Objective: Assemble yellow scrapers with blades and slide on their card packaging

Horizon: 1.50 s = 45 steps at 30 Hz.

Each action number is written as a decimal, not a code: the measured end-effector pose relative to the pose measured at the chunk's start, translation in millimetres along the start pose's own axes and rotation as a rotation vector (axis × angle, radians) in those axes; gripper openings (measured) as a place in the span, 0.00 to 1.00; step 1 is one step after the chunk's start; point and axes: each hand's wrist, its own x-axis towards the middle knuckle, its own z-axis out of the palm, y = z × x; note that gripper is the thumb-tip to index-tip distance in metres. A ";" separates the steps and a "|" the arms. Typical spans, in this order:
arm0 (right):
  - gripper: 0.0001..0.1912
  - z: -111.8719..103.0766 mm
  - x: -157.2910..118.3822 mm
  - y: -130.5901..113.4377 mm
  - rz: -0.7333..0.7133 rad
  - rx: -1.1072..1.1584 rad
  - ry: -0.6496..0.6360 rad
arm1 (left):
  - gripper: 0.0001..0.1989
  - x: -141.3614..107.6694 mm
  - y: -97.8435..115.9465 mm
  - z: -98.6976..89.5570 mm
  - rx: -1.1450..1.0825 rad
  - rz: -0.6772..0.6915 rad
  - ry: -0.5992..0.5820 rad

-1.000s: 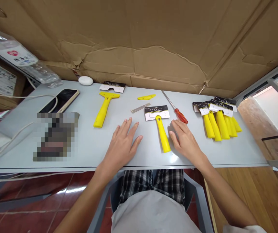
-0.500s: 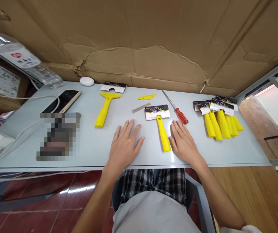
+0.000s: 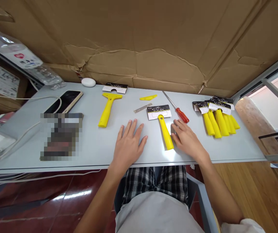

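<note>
Palm down on the grey table, my left hand (image 3: 129, 142) has its fingers spread and holds nothing. My right hand (image 3: 186, 139) rests with fingers slightly bent, also holding nothing, just right of a yellow scraper handle (image 3: 166, 132). A black-and-white card (image 3: 158, 112) covers that scraper's head. Above my right fingertips lies a red-handled screwdriver (image 3: 182, 116). Farther back are a flat metal blade (image 3: 143, 107) and a small yellow plastic piece (image 3: 148, 97). To the left lies a bare yellow scraper (image 3: 106, 113), with a loose card (image 3: 115, 88) behind it.
Several carded yellow scrapers (image 3: 222, 124) are piled at the right. On the left lie a phone (image 3: 72, 99), a blurred-out item (image 3: 61, 137), a white oval object (image 3: 88, 82) and cables. A plastic bottle (image 3: 25, 60) leans there. Cardboard (image 3: 139, 38) walls the back.
My right hand's fingers have bent a little, lifting from their flat pose. My left hand stays flat. The whole view has shifted slightly; the objects on the table have not moved.
</note>
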 end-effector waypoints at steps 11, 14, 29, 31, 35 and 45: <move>0.24 -23.6 55.7 -64.7 0.209 -0.091 -0.043 | 0.29 -1.0 -1.4 1.1 -0.037 0.003 0.011; 0.23 -16.6 63.7 -64.2 0.218 -0.055 -0.070 | 0.30 -1.5 -2.0 0.5 -0.037 0.016 0.012; 0.25 -100.4 21.7 50.6 0.336 -0.190 0.203 | 0.28 -3.0 -6.6 5.2 -0.090 0.052 0.084; 0.25 -101.9 21.6 85.4 0.442 -0.251 0.187 | 0.28 -2.9 -6.3 5.3 -0.079 0.051 0.083; 0.26 -91.3 23.7 131.0 0.592 -0.326 0.098 | 0.29 -2.2 -5.5 4.8 -0.048 0.047 0.075; 0.29 -87.2 17.4 142.4 0.605 -0.376 0.120 | 0.29 -1.7 -4.8 3.4 0.000 0.030 0.034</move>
